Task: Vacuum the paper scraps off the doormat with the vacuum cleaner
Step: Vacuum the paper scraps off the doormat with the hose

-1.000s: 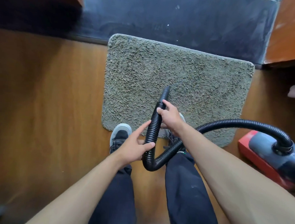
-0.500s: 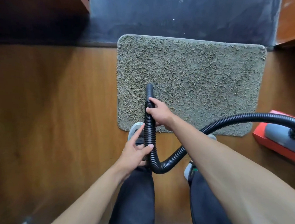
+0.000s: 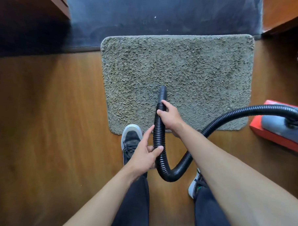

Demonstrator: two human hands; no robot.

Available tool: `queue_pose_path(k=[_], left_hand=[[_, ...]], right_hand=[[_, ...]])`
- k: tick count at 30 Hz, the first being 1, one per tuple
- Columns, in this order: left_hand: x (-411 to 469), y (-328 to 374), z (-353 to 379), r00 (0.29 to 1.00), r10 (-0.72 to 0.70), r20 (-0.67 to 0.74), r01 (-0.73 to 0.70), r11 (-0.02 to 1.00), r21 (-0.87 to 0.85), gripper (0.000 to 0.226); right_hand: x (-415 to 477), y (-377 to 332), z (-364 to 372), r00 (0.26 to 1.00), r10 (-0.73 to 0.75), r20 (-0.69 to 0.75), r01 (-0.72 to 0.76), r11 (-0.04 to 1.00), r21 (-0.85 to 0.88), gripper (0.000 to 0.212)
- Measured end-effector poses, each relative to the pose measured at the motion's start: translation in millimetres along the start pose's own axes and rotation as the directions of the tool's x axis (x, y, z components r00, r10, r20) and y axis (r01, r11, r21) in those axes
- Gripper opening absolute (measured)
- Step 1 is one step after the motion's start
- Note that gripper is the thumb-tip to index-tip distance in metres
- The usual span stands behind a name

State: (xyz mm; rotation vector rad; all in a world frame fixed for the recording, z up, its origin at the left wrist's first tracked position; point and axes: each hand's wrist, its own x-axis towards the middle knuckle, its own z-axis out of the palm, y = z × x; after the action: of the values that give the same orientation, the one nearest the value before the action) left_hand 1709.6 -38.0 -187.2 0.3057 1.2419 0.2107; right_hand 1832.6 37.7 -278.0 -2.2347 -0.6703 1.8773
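A shaggy grey-green doormat (image 3: pixel 189 72) lies on the wooden floor ahead of my feet. A black ribbed vacuum hose (image 3: pixel 158 130) loops from the red and grey vacuum cleaner (image 3: pixel 280 129) at the right. Its smooth nozzle (image 3: pixel 162 94) rests on the mat near the middle of the front half. My right hand (image 3: pixel 169 117) grips the hose just behind the nozzle. My left hand (image 3: pixel 147 154) holds the hose lower down, thumb and fingers around it. I see no paper scraps on the mat.
My two shoes (image 3: pixel 130 142) stand at the mat's near edge. A dark slate strip (image 3: pixel 157 19) with a few white specks lies beyond the mat. Wooden furniture edges (image 3: pixel 285 14) flank it at both top corners.
The nozzle has shifted right towards the mat's middle, both hands moving with it. The view has swung, so the mat and vacuum cleaner sit differently in frame.
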Motion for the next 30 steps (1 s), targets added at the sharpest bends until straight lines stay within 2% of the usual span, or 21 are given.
queue_pose_path(k=[3,7,10,12,18,26,30], left_hand=[[0.1,-1.6,-1.2,1.0,-0.019,-0.011,0.019,1.0,0.014,0.07],[-2.0,-8.2,-19.4,0.996,-0.03,-0.079,0.032,0.999,0.023,0.071],[-5.4,-12.2,-36.8,0.991,-0.03,-0.13,0.024,0.999,-0.049,0.071],[-6.9,-13.6,-47.0,0.986,-0.037,-0.162,0.023,0.996,-0.084,0.071],[-4.4,-6.2,-52.8,0.99,-0.056,-0.127,0.041,0.992,-0.117,0.069],[2.9,-5.1,-17.0,0.991,-0.129,0.031,0.13,0.99,-0.049,0.069],[0.9,-9.2,-20.5,0.991,-0.132,0.015,0.132,0.99,-0.046,0.069]], right_hand=[[0.5,4.4,3.5,1.0,-0.009,-0.011,0.009,1.0,-0.028,0.062],[-6.7,-13.6,21.5,0.997,-0.056,0.062,0.063,0.992,-0.108,0.047],[-4.8,-30.8,45.7,0.979,-0.073,0.19,0.117,0.966,-0.231,0.058],[-2.0,-39.2,60.8,0.973,-0.082,0.217,0.143,0.947,-0.288,0.063],[-2.6,-39.1,59.0,0.987,-0.068,0.143,0.108,0.949,-0.296,0.063],[-3.7,-2.4,12.6,0.999,-0.041,0.03,0.047,0.97,-0.237,0.06],[-6.5,-0.2,14.2,0.999,-0.042,0.024,0.046,0.98,-0.194,0.056]])
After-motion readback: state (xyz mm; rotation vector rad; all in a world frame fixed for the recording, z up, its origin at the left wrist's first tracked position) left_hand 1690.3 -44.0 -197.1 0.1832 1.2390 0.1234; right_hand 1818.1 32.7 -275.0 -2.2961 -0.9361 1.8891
